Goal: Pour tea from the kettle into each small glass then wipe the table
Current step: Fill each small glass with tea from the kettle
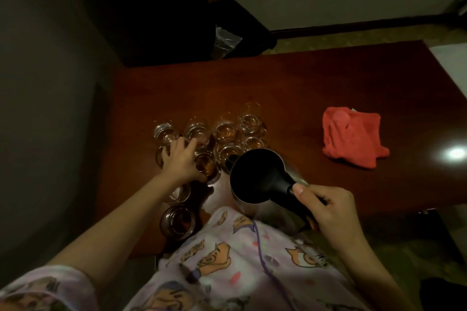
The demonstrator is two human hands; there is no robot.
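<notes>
Kettle [262, 179]: steel body, black lid and handle, likely weighty with liquid and hot-walled, so best taken by the handle; right hand [326, 207] is wrapped round that handle, holding it over the counter [328, 88] edge, just right of the glasses. Small glasses [227, 134]: clustered, fragile, slippery; left hand [180, 161] curls round one glass [206, 166] among them. Red cloth [353, 139]: soft, well apart, right.
</notes>
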